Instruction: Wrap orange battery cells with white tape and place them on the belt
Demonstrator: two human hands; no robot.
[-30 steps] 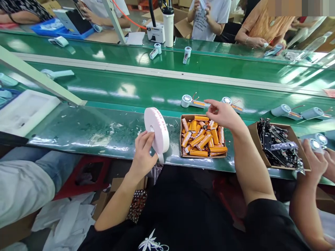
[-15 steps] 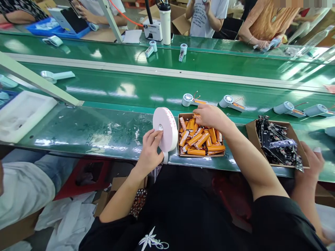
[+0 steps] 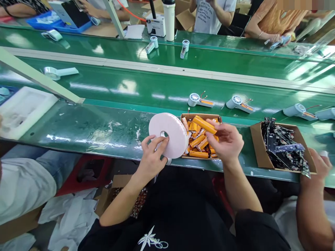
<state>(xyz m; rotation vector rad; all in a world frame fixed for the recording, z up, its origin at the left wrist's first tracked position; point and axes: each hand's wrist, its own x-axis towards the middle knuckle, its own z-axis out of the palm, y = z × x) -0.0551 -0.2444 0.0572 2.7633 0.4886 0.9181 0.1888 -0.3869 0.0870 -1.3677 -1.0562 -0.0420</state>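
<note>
My left hand [image 3: 154, 153] grips a large white roll of tape [image 3: 169, 122], fingers at its centre hole and the disc facing me at a slant. My right hand [image 3: 227, 141] is closed on an orange cylindrical battery [image 3: 204, 124], pinched by one end between thumb and fingers. That battery is raised above a cardboard box [image 3: 202, 157] heaped with more orange batteries [image 3: 199, 142]. The tape roll overlaps the left side of this box. A short tape end [image 3: 169, 161] hangs below the roll.
Right of me stands a carton [image 3: 263, 150] of black circuit boards, a neighbour's hand [image 3: 318, 162] beside it. Pale blue fan units [image 3: 194, 100] with orange batteries lie on the green conveyor [image 3: 131, 87]. A slanted metal post [image 3: 39, 75] and white foam tray [image 3: 26, 104] are at left.
My right hand has lifted a battery out of the box and drawn back toward me. The tape roll has turned to show more of its flat face.
</note>
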